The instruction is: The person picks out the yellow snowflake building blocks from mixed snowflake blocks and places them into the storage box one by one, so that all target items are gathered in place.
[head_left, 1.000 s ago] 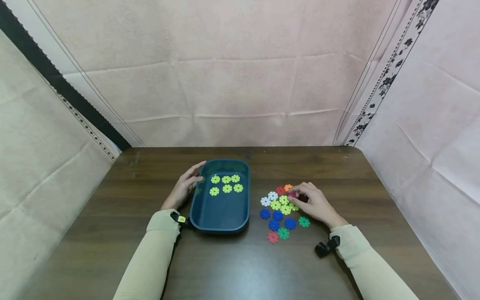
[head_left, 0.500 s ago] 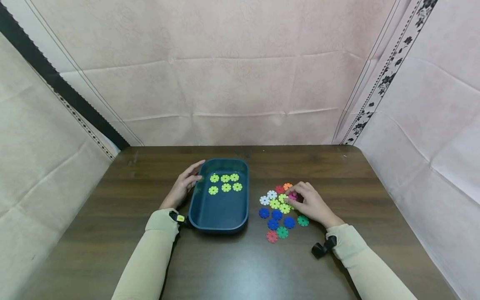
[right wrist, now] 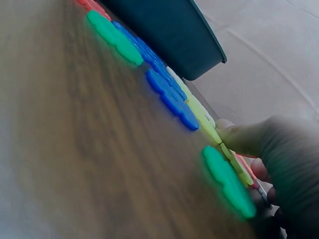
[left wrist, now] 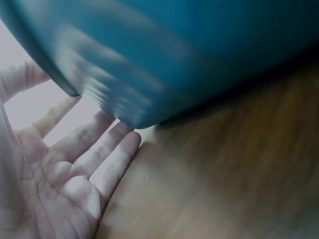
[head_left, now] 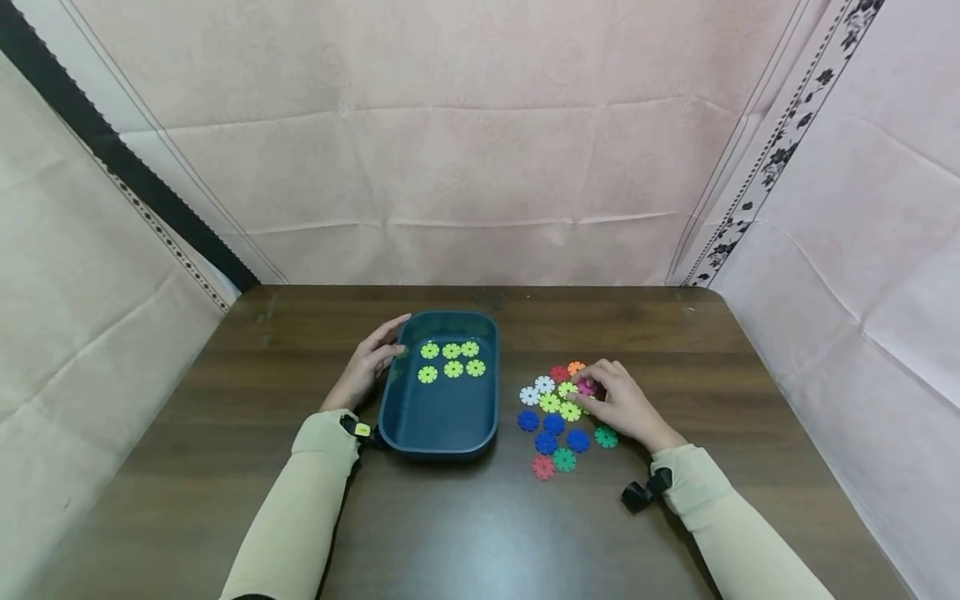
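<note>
Yellow discs (head_left: 550, 403) are clustered at right; six more are laid in the tray (head_left: 438, 425) at left. Picking one up seems in hand: the cluster is touched by the right hand (head_left: 626, 407), though whether any disc is pinched cannot be told. The tray's left wall is touched by the left hand (head_left: 366, 367), fingers straight. A single-disc pinch seems called for.

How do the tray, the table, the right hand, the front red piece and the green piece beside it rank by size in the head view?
1. Table
2. Tray
3. Right hand
4. Front red piece and green piece: these look alike, so I leave them unranked.
</note>
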Action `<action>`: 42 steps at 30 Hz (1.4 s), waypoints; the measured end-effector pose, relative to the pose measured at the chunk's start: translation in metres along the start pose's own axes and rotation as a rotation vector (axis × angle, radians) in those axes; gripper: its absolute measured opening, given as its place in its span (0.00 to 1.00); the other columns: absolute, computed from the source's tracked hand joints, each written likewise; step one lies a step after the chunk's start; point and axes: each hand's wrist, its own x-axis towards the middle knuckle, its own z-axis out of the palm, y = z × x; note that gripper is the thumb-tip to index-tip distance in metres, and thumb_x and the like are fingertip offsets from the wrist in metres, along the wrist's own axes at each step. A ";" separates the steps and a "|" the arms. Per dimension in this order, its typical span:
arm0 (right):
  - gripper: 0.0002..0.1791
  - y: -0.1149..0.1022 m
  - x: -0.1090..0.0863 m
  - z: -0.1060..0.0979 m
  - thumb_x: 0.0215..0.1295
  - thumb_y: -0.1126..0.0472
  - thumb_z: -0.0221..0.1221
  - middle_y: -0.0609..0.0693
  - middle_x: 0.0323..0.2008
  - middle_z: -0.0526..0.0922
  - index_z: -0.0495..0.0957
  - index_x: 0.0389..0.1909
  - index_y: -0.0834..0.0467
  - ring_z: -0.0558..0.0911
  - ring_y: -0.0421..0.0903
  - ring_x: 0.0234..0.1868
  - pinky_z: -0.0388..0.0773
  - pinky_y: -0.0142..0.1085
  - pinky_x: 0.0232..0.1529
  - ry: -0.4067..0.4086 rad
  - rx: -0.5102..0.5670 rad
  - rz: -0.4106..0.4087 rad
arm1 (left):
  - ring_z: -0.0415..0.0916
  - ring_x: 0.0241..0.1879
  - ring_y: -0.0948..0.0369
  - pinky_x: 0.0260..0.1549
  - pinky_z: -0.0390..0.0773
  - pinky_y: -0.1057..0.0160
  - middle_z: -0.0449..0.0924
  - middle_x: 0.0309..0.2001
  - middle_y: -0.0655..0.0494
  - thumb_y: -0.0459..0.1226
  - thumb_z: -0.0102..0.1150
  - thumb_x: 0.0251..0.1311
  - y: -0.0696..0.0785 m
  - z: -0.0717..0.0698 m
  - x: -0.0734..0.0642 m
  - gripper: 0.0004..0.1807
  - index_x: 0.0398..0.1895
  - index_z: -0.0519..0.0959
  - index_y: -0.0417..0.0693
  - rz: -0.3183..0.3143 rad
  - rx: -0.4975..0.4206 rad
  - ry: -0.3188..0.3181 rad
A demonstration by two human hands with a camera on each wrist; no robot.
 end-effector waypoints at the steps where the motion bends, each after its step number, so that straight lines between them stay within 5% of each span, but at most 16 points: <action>1: 0.13 0.000 0.000 -0.001 0.63 0.51 0.70 0.44 0.36 0.76 0.84 0.45 0.51 0.67 0.45 0.39 0.67 0.40 0.38 0.001 0.003 0.002 | 0.68 0.63 0.54 0.53 0.72 0.61 0.56 0.77 0.57 0.40 0.53 0.74 0.000 0.000 0.000 0.29 0.76 0.64 0.65 0.001 0.000 -0.001; 6: 0.11 -0.004 0.000 -0.001 0.63 0.54 0.70 0.45 0.35 0.76 0.83 0.43 0.51 0.66 0.44 0.37 0.67 0.39 0.36 -0.002 0.021 0.007 | 0.70 0.64 0.51 0.51 0.75 0.62 0.58 0.76 0.57 0.40 0.53 0.73 0.000 -0.001 0.000 0.29 0.76 0.65 0.65 0.014 -0.010 0.001; 9: 0.11 -0.004 0.000 -0.001 0.63 0.54 0.70 0.45 0.35 0.75 0.82 0.43 0.52 0.67 0.44 0.37 0.67 0.38 0.35 0.000 0.025 0.002 | 0.78 0.41 0.54 0.37 0.75 0.64 0.60 0.75 0.55 0.39 0.53 0.73 -0.001 -0.002 0.000 0.29 0.76 0.65 0.63 0.031 -0.001 0.006; 11: 0.11 -0.003 0.000 -0.001 0.63 0.55 0.70 0.45 0.35 0.75 0.81 0.43 0.52 0.67 0.44 0.37 0.67 0.38 0.36 0.010 0.035 -0.012 | 0.68 0.24 0.57 0.27 0.68 0.64 0.61 0.74 0.53 0.38 0.52 0.73 -0.003 -0.002 0.001 0.29 0.76 0.65 0.61 0.045 0.006 0.009; 13: 0.11 -0.002 -0.001 -0.001 0.63 0.56 0.70 0.45 0.35 0.75 0.80 0.42 0.52 0.68 0.45 0.37 0.68 0.37 0.36 0.027 0.054 -0.028 | 0.52 0.17 0.58 0.22 0.60 0.61 0.62 0.74 0.52 0.38 0.52 0.74 -0.004 -0.002 0.001 0.29 0.77 0.64 0.59 0.055 0.019 0.012; 16: 0.10 0.000 -0.002 -0.001 0.63 0.57 0.70 0.44 0.33 0.76 0.79 0.40 0.51 0.70 0.45 0.37 0.69 0.36 0.34 0.065 0.072 -0.045 | 0.66 0.24 0.62 0.28 0.67 0.64 0.59 0.75 0.51 0.38 0.52 0.74 -0.005 -0.001 0.000 0.30 0.78 0.62 0.57 0.053 0.004 0.007; 18: 0.09 0.000 -0.004 -0.002 0.63 0.58 0.70 0.42 0.32 0.76 0.78 0.39 0.48 0.71 0.44 0.35 0.70 0.35 0.31 0.085 0.076 -0.042 | 0.77 0.41 0.60 0.39 0.74 0.64 0.58 0.76 0.52 0.38 0.52 0.75 -0.005 0.001 0.000 0.30 0.78 0.62 0.57 0.046 -0.010 0.001; 20: 0.09 -0.001 -0.005 -0.003 0.64 0.58 0.69 0.41 0.32 0.76 0.78 0.38 0.46 0.72 0.43 0.34 0.70 0.34 0.29 0.096 0.076 -0.032 | 0.72 0.60 0.55 0.53 0.74 0.60 0.56 0.77 0.54 0.38 0.52 0.75 -0.004 0.002 -0.001 0.30 0.78 0.62 0.58 0.036 -0.025 -0.003; 22: 0.08 -0.002 -0.005 -0.003 0.64 0.58 0.69 0.40 0.31 0.76 0.78 0.38 0.46 0.72 0.43 0.32 0.70 0.34 0.29 0.103 0.083 -0.031 | 0.66 0.68 0.52 0.61 0.70 0.53 0.56 0.77 0.55 0.38 0.52 0.74 -0.002 0.003 -0.002 0.30 0.77 0.63 0.60 0.030 -0.041 -0.003; 28: 0.08 -0.005 -0.003 -0.001 0.64 0.59 0.69 0.39 0.31 0.78 0.79 0.39 0.46 0.74 0.41 0.30 0.72 0.33 0.29 0.131 0.128 -0.038 | 0.63 0.70 0.52 0.66 0.64 0.44 0.57 0.77 0.58 0.40 0.53 0.73 -0.002 -0.001 -0.002 0.28 0.75 0.65 0.64 0.024 -0.040 0.013; 36: 0.07 -0.005 -0.002 -0.001 0.65 0.61 0.68 0.41 0.31 0.80 0.80 0.39 0.48 0.74 0.40 0.28 0.72 0.33 0.27 0.150 0.139 -0.079 | 0.63 0.70 0.50 0.65 0.66 0.46 0.56 0.77 0.55 0.39 0.52 0.74 -0.002 -0.002 -0.002 0.29 0.76 0.64 0.63 0.039 -0.019 0.008; 42: 0.05 -0.014 0.001 -0.004 0.67 0.60 0.66 0.44 0.31 0.84 0.82 0.41 0.49 0.75 0.44 0.24 0.73 0.34 0.24 0.179 0.217 -0.037 | 0.65 0.69 0.53 0.63 0.68 0.51 0.57 0.77 0.57 0.40 0.52 0.74 -0.004 -0.002 -0.003 0.28 0.76 0.65 0.64 0.036 -0.019 0.005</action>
